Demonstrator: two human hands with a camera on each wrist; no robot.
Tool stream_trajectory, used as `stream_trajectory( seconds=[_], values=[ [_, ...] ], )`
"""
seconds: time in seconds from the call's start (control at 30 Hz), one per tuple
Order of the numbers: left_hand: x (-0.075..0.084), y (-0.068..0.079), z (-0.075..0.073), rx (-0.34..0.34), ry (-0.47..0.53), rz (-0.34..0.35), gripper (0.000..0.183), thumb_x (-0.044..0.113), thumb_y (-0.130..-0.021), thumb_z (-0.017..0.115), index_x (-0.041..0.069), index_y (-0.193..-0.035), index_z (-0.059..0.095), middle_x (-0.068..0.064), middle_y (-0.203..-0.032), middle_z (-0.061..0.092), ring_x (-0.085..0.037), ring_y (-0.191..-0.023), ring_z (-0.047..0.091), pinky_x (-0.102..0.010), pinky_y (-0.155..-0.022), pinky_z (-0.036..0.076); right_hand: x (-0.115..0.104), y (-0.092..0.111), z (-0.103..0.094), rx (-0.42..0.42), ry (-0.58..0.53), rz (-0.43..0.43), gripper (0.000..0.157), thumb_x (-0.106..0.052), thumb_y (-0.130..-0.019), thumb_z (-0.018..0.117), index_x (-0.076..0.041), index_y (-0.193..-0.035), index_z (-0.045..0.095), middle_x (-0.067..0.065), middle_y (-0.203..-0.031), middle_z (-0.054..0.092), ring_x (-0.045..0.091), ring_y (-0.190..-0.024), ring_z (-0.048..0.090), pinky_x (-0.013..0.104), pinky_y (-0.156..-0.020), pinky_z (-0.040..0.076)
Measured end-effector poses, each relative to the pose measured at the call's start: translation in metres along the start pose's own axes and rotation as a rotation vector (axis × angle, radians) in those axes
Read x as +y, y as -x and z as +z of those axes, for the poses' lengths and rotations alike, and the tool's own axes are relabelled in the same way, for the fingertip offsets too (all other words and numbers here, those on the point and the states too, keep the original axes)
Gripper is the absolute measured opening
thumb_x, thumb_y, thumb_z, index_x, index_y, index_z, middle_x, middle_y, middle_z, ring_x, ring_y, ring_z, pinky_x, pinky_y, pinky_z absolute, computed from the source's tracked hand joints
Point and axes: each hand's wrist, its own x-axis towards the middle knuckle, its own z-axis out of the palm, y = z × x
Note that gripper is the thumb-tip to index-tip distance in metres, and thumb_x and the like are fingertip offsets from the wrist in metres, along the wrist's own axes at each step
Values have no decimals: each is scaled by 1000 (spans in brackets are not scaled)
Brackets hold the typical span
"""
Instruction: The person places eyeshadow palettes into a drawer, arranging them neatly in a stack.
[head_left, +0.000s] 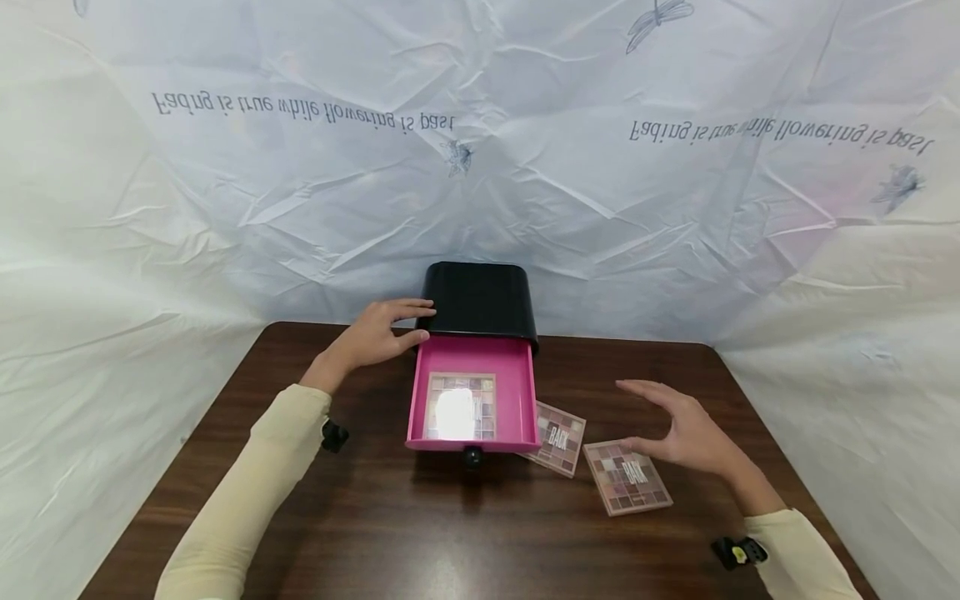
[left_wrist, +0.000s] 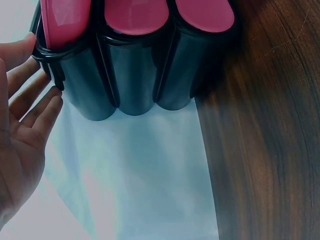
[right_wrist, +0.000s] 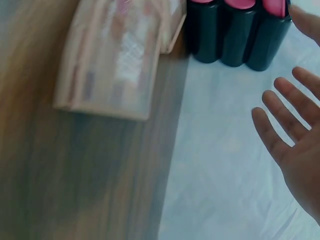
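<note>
A black drawer unit stands at the table's back edge, its pink top drawer pulled out. Inside the drawer lies an eyeshadow palette, its lid bright with glare. My left hand rests on the unit's left side, and the left wrist view shows the fingers fairly straight against the black casing. On the right, my right hand hovers with thumb and fingers spread, holding nothing. Beneath its thumb lies a second palette. A third palette lies partly hidden by the drawer.
The dark wooden table extends in front of the unit. White printed cloth hangs close behind and along both sides. A round black knob sticks out from the drawer front. Lower pink drawers appear pushed in.
</note>
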Motion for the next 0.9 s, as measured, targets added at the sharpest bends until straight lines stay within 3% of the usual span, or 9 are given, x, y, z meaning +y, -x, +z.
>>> stream_trajectory(
  seconds=[0.17, 0.57, 0.9],
  values=[
    [0, 0, -1, -2, 6, 1, 47, 37, -99, 69, 13, -140, 65, -8, -148, 57, -29, -139, 51, -51, -108, 46, 15, 13, 3, -84, 24, 33, 91, -44, -76, 90, -24, -154, 48, 13, -150, 52, 43, -132, 53, 67, -94, 47],
    [1, -2, 0, -1, 6, -1, 47, 37, -99, 69, 13, -139, 66, -8, -147, 58, -28, -139, 51, -50, -108, 47, 40, 41, 18, -209, 15, 172, 97, -53, -76, 87, -9, -153, 47, 22, -149, 51, 51, -131, 51, 69, -91, 47],
    [1, -1, -1, -9, 5, -8, 46, 36, -98, 70, 12, -138, 66, -9, -147, 58, -29, -139, 51, -50, -107, 47, 51, 53, 28, -279, -46, 173, 105, -55, -72, 89, -7, -154, 45, 20, -151, 48, 51, -136, 46, 68, -95, 45]
  ],
)
